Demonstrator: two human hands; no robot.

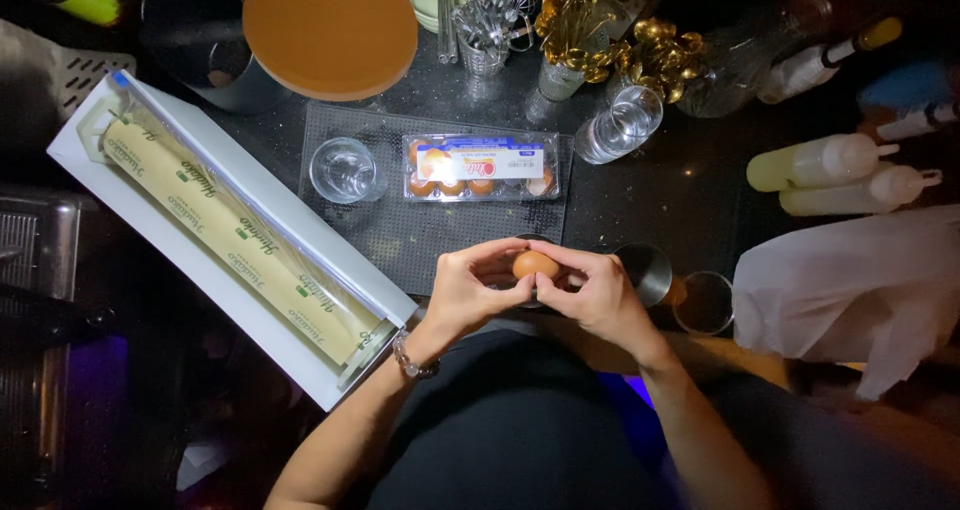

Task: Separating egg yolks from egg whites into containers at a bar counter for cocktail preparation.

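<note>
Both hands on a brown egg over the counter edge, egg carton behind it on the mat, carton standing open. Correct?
Not quite: the egg carton is shut, its clear lid and label over the eggs, as the head view shows. The rest holds: the left hand and right hand both hold the brown egg, with the carton behind it on the mat.

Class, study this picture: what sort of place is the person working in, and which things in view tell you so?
Probably a bar counter. A dark bar mat carries a glass and a carton of eggs, squeeze bottles lie at the right, and both hands, left hand and right hand, hold a brown egg beside metal cups.
</note>
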